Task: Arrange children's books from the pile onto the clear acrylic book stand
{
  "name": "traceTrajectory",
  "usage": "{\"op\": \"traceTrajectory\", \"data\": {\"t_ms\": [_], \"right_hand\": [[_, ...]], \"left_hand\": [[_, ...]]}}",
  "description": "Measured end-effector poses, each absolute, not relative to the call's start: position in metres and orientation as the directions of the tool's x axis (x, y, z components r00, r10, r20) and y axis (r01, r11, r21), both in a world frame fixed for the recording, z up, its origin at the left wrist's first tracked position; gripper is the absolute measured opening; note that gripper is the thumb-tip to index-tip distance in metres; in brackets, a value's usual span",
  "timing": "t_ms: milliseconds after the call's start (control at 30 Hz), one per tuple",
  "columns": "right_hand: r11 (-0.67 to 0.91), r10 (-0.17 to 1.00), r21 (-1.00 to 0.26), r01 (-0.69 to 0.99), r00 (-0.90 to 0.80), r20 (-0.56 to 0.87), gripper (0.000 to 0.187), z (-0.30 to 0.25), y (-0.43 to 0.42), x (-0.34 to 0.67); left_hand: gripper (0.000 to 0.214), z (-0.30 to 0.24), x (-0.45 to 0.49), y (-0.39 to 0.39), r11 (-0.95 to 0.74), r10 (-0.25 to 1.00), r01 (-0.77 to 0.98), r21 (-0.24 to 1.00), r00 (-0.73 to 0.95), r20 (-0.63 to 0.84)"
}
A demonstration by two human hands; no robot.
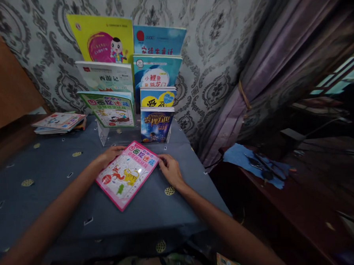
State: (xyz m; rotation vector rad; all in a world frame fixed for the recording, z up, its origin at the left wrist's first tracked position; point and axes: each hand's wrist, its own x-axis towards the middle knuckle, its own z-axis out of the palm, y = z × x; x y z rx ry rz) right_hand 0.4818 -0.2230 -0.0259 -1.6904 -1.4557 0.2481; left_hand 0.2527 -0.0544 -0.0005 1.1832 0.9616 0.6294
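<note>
A pink-bordered children's picture book (127, 175) is in front of me, turned at a slant, its cover showing a yellow tiger and a red fox-like animal. At its upper left edge is my left hand (110, 155), the fingertips partly hidden by the book. My right hand (170, 170) pinches the right corner between thumb and fingers. Whether the book rests flat on the cloth or is slightly raised cannot be made out. Just beyond it stands a clear tiered book rack (105, 137), with a green-bordered picture book (112, 110) low on its left side.
The rack's left column also has a yellow book (101, 37); on the right are several more, with a dark blue book (156, 125) in front. A stack of books (59, 122) lies at the left on the patterned tablecloth (55, 194). A purple curtain (251, 81) hangs at right.
</note>
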Motion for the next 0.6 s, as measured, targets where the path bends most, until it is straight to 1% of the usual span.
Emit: {"op": "traceTrajectory", "data": {"t_ms": [67,133,200,267,333,400,433,500,600], "right_hand": [[0.044,0.872,-0.678,0.734,0.303,0.385,0.03,-0.026,-0.219,0.485],[0.035,0.867,-0.65,0.759,0.3,0.397,0.029,-0.027,-0.215,0.487],[0.045,0.874,-0.64,0.767,0.28,0.398,0.029,-0.027,-0.211,0.49],[0.067,0.89,-0.647,0.76,0.247,0.382,0.029,-0.027,-0.208,0.492],[0.09,0.911,-0.665,0.741,0.209,0.356,0.029,-0.026,-0.207,0.494],[0.11,0.926,-0.689,0.717,0.178,0.333,0.028,-0.025,-0.207,0.495],[0.121,0.93,-0.699,0.705,0.165,0.327,0.028,-0.024,-0.208,0.495],[0.153,0.933,-0.706,0.691,0.135,0.334,0.027,-0.022,-0.21,0.495],[0.239,0.929,-0.674,0.699,0.038,0.368,0.027,-0.019,-0.214,0.494]], "left_hand": [[0.024,0.01,0.256,-0.039,0.086,0.818,0.304,0.949,0.522,-0.241],[0.018,0.019,0.262,-0.028,-0.155,0.815,0.428,0.891,0.564,-0.129],[0.022,0.023,0.27,-0.025,-0.387,0.762,0.509,0.768,0.646,-0.044],[0.026,0.022,0.278,-0.034,-0.592,0.699,0.55,0.589,0.714,0.036],[0.026,0.019,0.285,-0.053,-0.739,0.639,0.556,0.38,0.757,0.135],[0.026,0.015,0.289,-0.08,-0.819,0.571,0.535,0.206,0.792,0.214],[0.027,0.014,0.291,-0.095,-0.847,0.531,0.506,0.162,0.817,0.227],[0.031,0.012,0.291,-0.122,-0.909,0.415,0.392,0.141,0.885,0.213],[0.032,0.013,0.286,-0.151,-0.952,0.305,0.298,0.063,0.931,0.198]]}}
